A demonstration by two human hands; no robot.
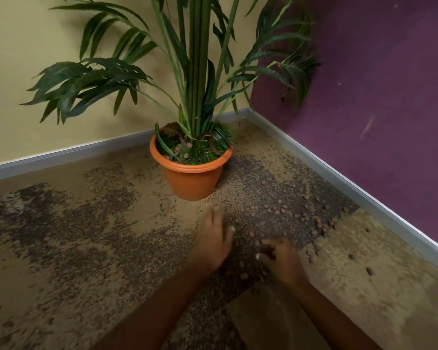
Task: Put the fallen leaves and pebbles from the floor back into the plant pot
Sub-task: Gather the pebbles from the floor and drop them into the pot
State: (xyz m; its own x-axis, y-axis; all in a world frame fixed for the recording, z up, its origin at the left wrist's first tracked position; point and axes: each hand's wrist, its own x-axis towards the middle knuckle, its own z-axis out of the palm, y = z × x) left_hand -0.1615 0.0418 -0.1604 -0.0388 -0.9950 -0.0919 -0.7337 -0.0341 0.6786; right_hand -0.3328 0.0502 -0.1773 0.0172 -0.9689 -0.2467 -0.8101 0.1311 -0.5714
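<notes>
Pebbles (283, 210) strewn on carpet, right of centre, just beyond right hand (281, 258), fingers curled, grip blurred, can't tell; left hand (214, 238) flat, open; pot (191, 173) above centre

Floor (74, 223): tan carpet w/ dark speckled patches, fills lower 2/3 of frame, meets grey skirting upper left & along right. Orange plant pot (191, 178) stands on it, center frame, near the corner. Small round brown pebbles (283, 210) lie scattered right of center, btwn pot & right skirting; a few more lower center and further out at right. Both hands low over the pebbles; contact w/ floor unclear due to blur.
</notes>
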